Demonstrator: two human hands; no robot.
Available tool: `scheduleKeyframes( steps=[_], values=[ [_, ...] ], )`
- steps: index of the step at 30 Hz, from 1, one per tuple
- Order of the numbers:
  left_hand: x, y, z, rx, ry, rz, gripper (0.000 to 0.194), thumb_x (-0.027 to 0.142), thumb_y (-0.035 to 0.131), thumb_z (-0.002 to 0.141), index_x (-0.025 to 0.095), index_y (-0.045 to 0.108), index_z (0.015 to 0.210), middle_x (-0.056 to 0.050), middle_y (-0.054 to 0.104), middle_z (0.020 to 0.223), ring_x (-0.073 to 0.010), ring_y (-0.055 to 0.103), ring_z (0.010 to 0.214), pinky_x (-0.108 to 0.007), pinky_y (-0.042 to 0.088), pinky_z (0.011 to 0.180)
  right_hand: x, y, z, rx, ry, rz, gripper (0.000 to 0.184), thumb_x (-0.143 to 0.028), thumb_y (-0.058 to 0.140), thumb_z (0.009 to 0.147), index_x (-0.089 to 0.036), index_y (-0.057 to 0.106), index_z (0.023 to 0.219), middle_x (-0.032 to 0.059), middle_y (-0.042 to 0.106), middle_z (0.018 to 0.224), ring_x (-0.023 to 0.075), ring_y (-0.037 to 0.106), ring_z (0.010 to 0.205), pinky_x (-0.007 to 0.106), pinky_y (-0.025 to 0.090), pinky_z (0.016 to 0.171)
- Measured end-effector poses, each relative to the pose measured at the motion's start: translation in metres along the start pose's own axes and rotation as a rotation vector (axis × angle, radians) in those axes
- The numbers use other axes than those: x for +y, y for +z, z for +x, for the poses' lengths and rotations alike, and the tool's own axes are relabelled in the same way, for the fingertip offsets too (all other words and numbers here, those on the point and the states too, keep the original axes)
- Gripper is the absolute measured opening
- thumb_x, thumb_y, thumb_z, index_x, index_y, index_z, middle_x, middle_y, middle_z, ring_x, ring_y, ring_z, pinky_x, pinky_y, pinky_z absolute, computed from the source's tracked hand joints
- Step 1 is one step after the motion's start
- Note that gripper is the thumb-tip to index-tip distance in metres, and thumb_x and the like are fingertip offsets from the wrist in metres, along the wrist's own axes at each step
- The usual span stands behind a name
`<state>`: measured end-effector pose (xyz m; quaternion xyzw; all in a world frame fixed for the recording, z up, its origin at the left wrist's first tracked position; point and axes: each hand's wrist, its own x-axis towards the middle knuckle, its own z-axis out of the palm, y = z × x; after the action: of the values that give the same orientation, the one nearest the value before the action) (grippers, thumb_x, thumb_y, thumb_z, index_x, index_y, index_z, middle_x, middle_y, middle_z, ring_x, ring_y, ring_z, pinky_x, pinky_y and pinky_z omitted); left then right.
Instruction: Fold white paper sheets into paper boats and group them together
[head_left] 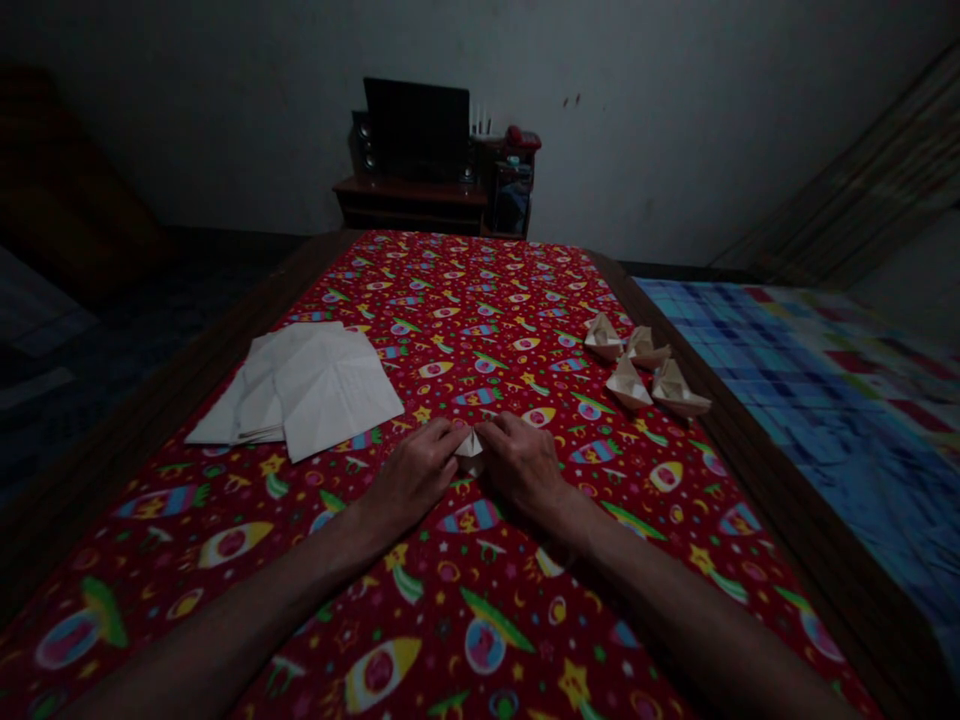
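Note:
Both my hands rest on a table covered with a red patterned cloth (465,330). My left hand (412,475) and my right hand (521,462) pinch a small folded piece of white paper (471,450) between their fingertips, pressing it against the cloth. A stack of creased white paper sheets (307,385) lies to the left of my hands. Several finished folded paper boats (645,370) sit in a cluster at the right side of the table.
A dark wooden table edge (757,470) frames the cloth. A blue checked mat (810,400) lies to the right. Against the far wall stands a low cabinet (412,200) with a dark screen and small items. The room is dim.

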<state>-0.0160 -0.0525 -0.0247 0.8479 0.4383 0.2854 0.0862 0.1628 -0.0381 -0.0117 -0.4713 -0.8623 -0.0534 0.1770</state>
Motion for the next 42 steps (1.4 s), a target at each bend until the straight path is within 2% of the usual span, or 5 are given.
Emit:
scheduleKeyframes(
  steps=[18, 29, 33, 38, 42],
  values=[
    [0.007, -0.013, -0.001, -0.105, 0.034, -0.028, 0.031, 0.011, 0.046, 0.088, 0.017, 0.055, 0.117, -0.007, 0.054, 0.095, -0.0191, 0.053, 0.090, -0.034, 0.049, 0.081, 0.007, -0.004, -0.020, 0.156, -0.270, -0.137, 0.030, -0.015, 0.056, 0.083, -0.014, 0.058, 0.113, 0.0064, 0.061, 0.082, 0.0174, 0.050, 0.070, 0.027, 0.035, 0.056],
    [0.002, -0.011, -0.002, 0.007, 0.053, -0.147, 0.028, 0.013, 0.049, 0.086, 0.018, 0.061, 0.111, -0.007, 0.060, 0.098, -0.0165, 0.058, 0.089, -0.030, 0.050, 0.079, 0.013, 0.005, -0.022, 0.189, -0.130, 0.095, 0.017, -0.015, 0.049, 0.087, -0.018, 0.064, 0.093, 0.0042, 0.062, 0.078, 0.0118, 0.052, 0.062, 0.021, 0.036, 0.053],
    [-0.004, -0.015, 0.003, 0.022, -0.114, -0.355, 0.025, 0.019, 0.051, 0.083, 0.017, 0.068, 0.101, -0.008, 0.064, 0.102, -0.0175, 0.062, 0.092, -0.029, 0.051, 0.080, 0.017, 0.011, -0.021, 0.248, -0.110, 0.288, 0.019, -0.016, 0.046, 0.089, -0.018, 0.065, 0.088, 0.0035, 0.063, 0.076, 0.0103, 0.055, 0.062, 0.019, 0.041, 0.055],
    [-0.011, -0.013, 0.008, -0.025, -0.511, -0.652, 0.047, 0.043, 0.047, 0.086, 0.013, 0.057, 0.121, -0.009, 0.069, 0.099, -0.0190, 0.066, 0.083, -0.030, 0.053, 0.074, 0.017, 0.008, -0.020, 0.311, -0.257, 0.319, 0.020, -0.014, 0.047, 0.090, -0.016, 0.062, 0.103, 0.0075, 0.065, 0.088, 0.0133, 0.059, 0.074, 0.022, 0.047, 0.061],
    [-0.004, -0.016, 0.010, -0.177, -0.562, -0.747, 0.046, 0.051, 0.048, 0.084, 0.013, 0.071, 0.096, -0.005, 0.071, 0.080, -0.0171, 0.064, 0.072, -0.024, 0.049, 0.063, 0.015, -0.002, -0.021, 0.364, -0.450, 0.264, 0.026, -0.012, 0.048, 0.088, -0.011, 0.057, 0.113, 0.0133, 0.064, 0.094, 0.0188, 0.059, 0.085, 0.030, 0.050, 0.069]
  ],
)
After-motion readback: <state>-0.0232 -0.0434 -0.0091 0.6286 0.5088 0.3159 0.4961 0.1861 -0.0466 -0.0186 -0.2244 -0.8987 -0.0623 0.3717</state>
